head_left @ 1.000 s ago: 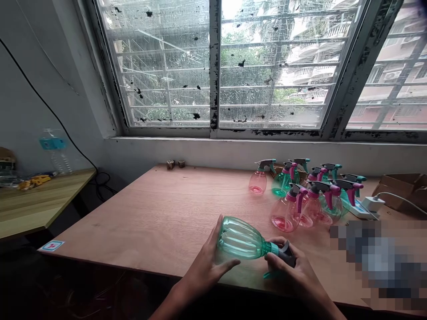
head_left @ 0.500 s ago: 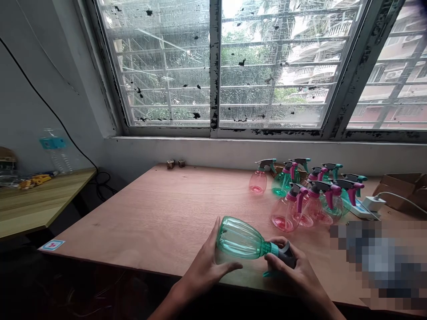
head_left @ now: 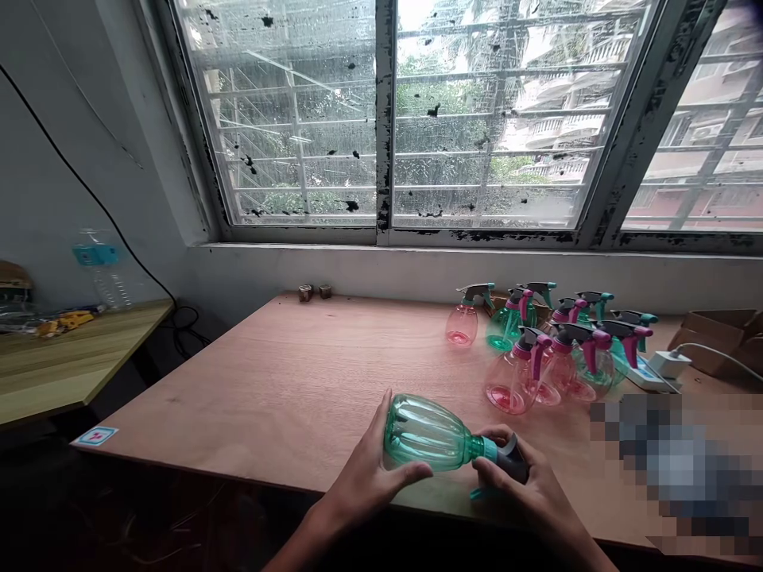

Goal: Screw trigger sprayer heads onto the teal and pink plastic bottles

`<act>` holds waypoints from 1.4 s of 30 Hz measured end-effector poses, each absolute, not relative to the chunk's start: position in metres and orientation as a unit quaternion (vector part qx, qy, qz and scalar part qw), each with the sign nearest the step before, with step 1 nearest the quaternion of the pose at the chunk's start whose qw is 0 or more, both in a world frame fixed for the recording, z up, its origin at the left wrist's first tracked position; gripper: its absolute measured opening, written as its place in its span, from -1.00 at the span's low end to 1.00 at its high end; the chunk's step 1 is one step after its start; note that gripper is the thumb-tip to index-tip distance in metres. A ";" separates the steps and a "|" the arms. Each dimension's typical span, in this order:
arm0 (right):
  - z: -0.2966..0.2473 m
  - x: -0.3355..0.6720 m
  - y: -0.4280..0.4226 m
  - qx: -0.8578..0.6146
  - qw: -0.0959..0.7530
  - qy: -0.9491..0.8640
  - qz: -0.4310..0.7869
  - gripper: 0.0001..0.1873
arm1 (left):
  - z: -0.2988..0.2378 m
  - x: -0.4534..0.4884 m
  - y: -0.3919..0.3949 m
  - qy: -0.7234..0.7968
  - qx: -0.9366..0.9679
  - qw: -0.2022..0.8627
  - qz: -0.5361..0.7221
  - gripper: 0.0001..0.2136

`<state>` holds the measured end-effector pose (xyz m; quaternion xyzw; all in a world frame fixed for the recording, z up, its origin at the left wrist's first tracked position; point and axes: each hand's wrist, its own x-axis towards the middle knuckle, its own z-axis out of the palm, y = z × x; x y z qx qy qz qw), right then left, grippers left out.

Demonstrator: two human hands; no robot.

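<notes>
A green transparent spray bottle lies sideways in the air above the table's front edge, its base to the left. My left hand cups the base end, thumb along the lower side and fingers behind it. My right hand is closed round the dark spray head at the teal collar. A bit of the teal trigger shows below my right fingers. Beyond my hands stands a group of spray bottles, among them a pink one and a green one.
Behind the wooden table is a window. On the right are a power strip with a white plug, an open cardboard box and a blurred patch. Two small dark cubes sit at the back. A second table stands left.
The bottle's base end has dipped slightly, and my left thumb has come up against its lower side. My right hand stays on the spray head. The standing bottles have not moved.
</notes>
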<state>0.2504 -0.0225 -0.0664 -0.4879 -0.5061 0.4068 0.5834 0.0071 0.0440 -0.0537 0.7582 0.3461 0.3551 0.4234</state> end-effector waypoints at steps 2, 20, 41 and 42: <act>-0.066 0.250 -0.023 -0.490 0.581 -0.509 0.404 -0.59 | -0.052 0.008 0.045 0.343 0.754 0.428 0.362 -0.08; -0.063 0.249 -0.022 -0.504 0.599 -0.475 0.403 -0.50 | -0.049 0.010 0.043 0.310 0.760 0.434 0.372 -0.05; -0.067 0.252 -0.021 -0.484 0.602 -0.488 0.406 -0.58 | -0.043 0.009 0.042 0.307 0.750 0.442 0.385 -0.24; -0.067 0.252 -0.021 -0.484 0.605 -0.481 0.411 -0.57 | -0.042 0.009 0.042 0.307 0.750 0.440 0.386 -0.24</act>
